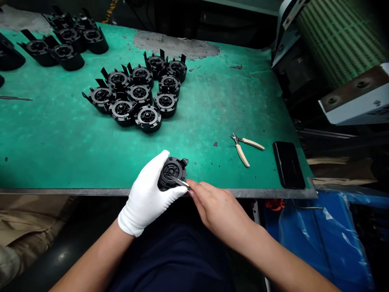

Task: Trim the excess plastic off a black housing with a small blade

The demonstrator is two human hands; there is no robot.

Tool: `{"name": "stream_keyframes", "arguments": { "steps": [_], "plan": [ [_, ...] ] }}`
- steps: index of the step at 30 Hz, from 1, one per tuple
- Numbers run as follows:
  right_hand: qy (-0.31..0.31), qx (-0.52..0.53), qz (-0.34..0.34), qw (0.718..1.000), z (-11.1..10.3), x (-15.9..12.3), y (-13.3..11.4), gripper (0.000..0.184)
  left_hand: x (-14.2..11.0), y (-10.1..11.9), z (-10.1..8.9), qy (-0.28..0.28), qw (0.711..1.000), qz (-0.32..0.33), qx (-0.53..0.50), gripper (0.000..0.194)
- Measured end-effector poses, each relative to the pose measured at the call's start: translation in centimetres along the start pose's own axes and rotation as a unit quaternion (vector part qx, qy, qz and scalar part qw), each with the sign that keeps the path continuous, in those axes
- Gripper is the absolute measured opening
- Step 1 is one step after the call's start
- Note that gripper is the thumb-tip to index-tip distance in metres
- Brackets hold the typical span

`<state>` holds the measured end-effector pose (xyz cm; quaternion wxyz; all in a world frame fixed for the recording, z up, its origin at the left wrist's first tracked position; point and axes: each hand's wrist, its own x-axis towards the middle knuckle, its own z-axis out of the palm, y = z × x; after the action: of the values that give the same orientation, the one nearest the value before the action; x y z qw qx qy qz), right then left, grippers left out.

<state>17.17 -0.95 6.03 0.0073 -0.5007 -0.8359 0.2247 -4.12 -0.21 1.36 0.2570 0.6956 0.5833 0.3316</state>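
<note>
In a white glove, my left hand (148, 194) is closed around a round black plastic housing (172, 169) at the table's front edge. The housing's ringed face is turned up toward me. My bare right hand (214, 202) pinches a thin metal blade (180, 181), perhaps a knife; its handle is hidden in the fingers. The blade's tip reaches over the housing's face, near the centre. Beyond my hands, a cluster of similar black housings (148, 117) stands on the green table, several with upright tabs.
Nippers with cream handles (243, 154) lie spread on the green mat (206, 121), left of a black phone (288, 164). More black housings (67, 54) stand at the back left. A machine with a green ribbed part (343, 36) rises at right, above blue plastic-wrapped material (322, 239).
</note>
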Motion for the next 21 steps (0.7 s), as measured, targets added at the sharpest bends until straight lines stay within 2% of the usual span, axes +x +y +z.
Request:
{"name": "stream_keyframes", "arguments": {
  "steps": [4,8,13,15,16,17,19,20,21],
  "plan": [
    [-0.028,-0.024,-0.021,0.999,-0.3,0.0,-0.1,0.041,0.0,-0.1,0.0,0.004,1.0,0.007,0.002,0.091],
    [-0.067,0.027,-0.036,0.997,-1.0,0.5,0.6,0.04,0.0,-0.1,-0.1,-0.007,1.0,0.004,0.006,0.091],
    [-0.087,0.082,-0.051,0.991,-1.6,1.1,1.8,0.035,0.8,-0.1,-1.1,-0.079,0.997,0.011,-0.012,0.095],
    [-0.078,0.109,-0.055,0.99,-2.0,0.9,2.4,0.033,1.5,-0.3,-1.8,-0.11,0.993,0.019,-0.026,0.089],
    [-0.069,0.126,-0.054,0.988,-2.3,0.7,2.9,0.034,1.9,-0.6,-2.2,-0.106,0.994,0.025,-0.029,0.081],
    [-0.056,0.142,-0.051,0.987,-2.6,0.4,3.3,0.034,2.2,-0.8,-2.5,-0.078,0.996,0.027,-0.028,0.072],
    [-0.028,0.161,-0.036,0.986,-3.2,0.1,4.3,0.036,2.5,-1.5,-3.1,0.028,0.999,0.005,-0.021,0.055],
    [-0.018,0.162,-0.028,0.986,-3.5,0.0,4.7,0.036,2.6,-1.8,-3.2,0.078,0.997,-0.016,-0.024,0.052],
    [-0.011,0.157,-0.021,0.987,-3.7,0.0,5.0,0.036,2.5,-2.0,-3.2,0.102,0.994,-0.038,-0.03,0.053]
  ]
}}
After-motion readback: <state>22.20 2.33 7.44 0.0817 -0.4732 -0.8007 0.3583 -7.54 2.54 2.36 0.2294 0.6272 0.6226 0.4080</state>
